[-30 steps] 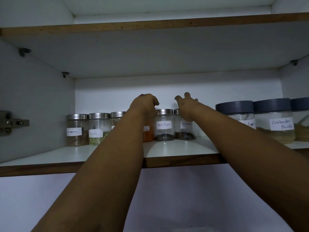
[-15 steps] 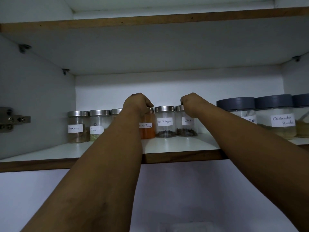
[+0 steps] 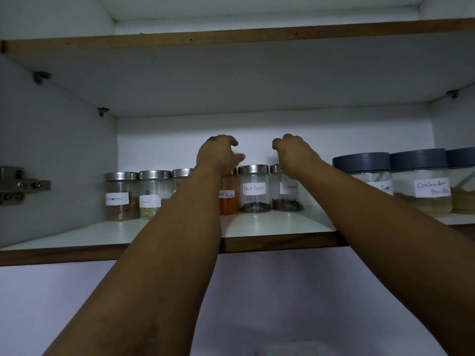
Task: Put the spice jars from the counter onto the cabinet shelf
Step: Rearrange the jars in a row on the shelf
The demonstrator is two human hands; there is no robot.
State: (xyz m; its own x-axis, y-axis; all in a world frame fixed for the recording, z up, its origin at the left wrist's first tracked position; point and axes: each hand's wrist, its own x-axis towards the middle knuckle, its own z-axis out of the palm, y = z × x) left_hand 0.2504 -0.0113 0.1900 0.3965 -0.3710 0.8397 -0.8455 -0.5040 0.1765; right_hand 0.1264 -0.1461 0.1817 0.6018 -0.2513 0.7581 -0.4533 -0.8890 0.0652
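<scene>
Head view, open wall cabinet seen from below.

Shelf [image 3: 270, 224]: white top, brown front edge, spanning the cabinet. Upper shelf [image 3: 231, 37] above, same brown edge. Metal hinge [image 3: 20, 186] on the left cabinet wall.

Row of small steel-lidded glass jars standing upright at the back of the shelf, left to right:
- Cinnamon jar [image 3: 120, 196], brown contents, white label.
- Fennel jar [image 3: 154, 194], greenish contents, just beside the cinnamon jar.
- Unlabelled-looking jar [image 3: 181, 176], mostly hidden behind the left forearm; contents not readable.
- Chilli powder jar [image 3: 228, 199], orange contents, partly hidden by the left wrist.
- Black pepper jar [image 3: 254, 188], dark grains at the bottom, fully visible.
- Cloves jar [image 3: 286, 194], dark contents, lid partly behind the right wrist.

Further right, well apart from the cloves jar, larger jars with dark grey lids: one with a partly hidden label [image 3: 365, 170], a coriander powder jar [image 3: 421, 181], and a third [image 3: 462, 181] cut off at the frame edge.

Left hand [image 3: 218, 155]: raised over the chilli powder jar, fingers loosely curled downward, spread clawlike, gripping nothing; contact with the lid underneath not discernible.

Right hand [image 3: 293, 152]: raised over the cloves jar, fingers curled downward, nothing visibly held; fingertips hidden behind the hand, so contact with the lid cannot be told.

Both forearms reaching up across the shelf edge from the bottom of the frame.
</scene>
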